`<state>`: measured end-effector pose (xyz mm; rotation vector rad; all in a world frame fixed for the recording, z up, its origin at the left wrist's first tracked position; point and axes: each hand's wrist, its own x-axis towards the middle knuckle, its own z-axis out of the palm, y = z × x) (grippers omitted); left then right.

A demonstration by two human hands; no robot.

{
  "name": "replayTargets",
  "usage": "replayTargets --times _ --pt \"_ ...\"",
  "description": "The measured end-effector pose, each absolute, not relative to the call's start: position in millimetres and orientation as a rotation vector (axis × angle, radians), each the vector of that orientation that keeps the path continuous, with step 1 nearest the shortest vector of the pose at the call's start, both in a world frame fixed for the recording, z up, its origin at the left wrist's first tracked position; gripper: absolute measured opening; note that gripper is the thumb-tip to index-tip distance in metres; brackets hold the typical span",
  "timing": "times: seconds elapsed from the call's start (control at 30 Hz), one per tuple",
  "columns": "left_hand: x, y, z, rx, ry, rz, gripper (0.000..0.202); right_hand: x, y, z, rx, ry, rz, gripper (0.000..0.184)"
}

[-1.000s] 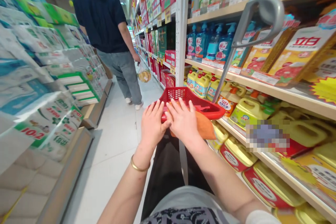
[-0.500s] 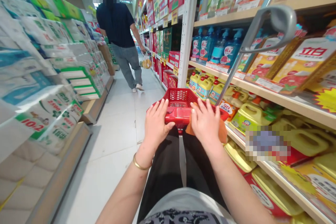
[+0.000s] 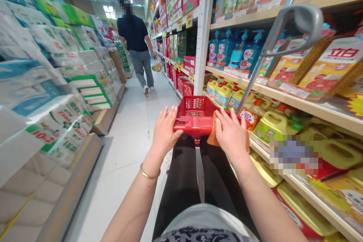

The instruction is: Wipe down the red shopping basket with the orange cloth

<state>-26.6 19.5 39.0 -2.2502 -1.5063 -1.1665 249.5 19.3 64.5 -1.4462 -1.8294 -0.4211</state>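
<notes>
A red plastic shopping basket [image 3: 194,111] stands in front of me in a shop aisle, its grey pull handle [image 3: 286,26] raised up to the right. My left hand [image 3: 165,132] rests on the basket's near left rim, fingers stretched forward and thumb hooked on the edge. My right hand [image 3: 231,134] lies flat on an orange cloth [image 3: 212,132] draped over the near right rim, fingers apart.
Shelves of detergent bottles [image 3: 229,47] and yellow jugs [image 3: 222,94] run close along the right. Stacked tissue packs [image 3: 53,83] line the left. A person in a dark shirt [image 3: 136,41] walks away down the white-tiled aisle [image 3: 133,128], carrying a bag.
My hands have spread apart along the basket rim, the right one sliding right with the cloth. The person ahead has walked further away.
</notes>
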Motion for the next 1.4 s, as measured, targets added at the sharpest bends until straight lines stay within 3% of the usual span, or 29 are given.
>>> replayTargets --times 0.3,0.4,0.6,0.93,1.23,1.4 --pt "-26 18 29 -2.162 -1.507 -1.166 0.106 144 15 65 -1.096 -2.100 -0.364 0.043" --pt "-27 19 30 -2.156 -1.516 -1.153 0.101 174 14 66 -1.079 -2.124 -0.331 0.042" --pt "-19 19 28 -2.095 -1.530 -1.207 0.106 272 22 67 -1.505 -1.766 -0.342 0.039" --pt "-27 17 28 -2.124 -1.513 -1.165 0.098 158 5 68 -1.079 -2.090 -0.282 0.043" --pt "-20 17 27 -2.100 -1.517 -1.228 0.100 262 17 68 -1.502 -1.750 -0.317 0.044" --pt "-21 18 25 -2.074 -1.503 -1.278 0.096 219 15 69 -1.396 -1.839 -0.334 0.041"
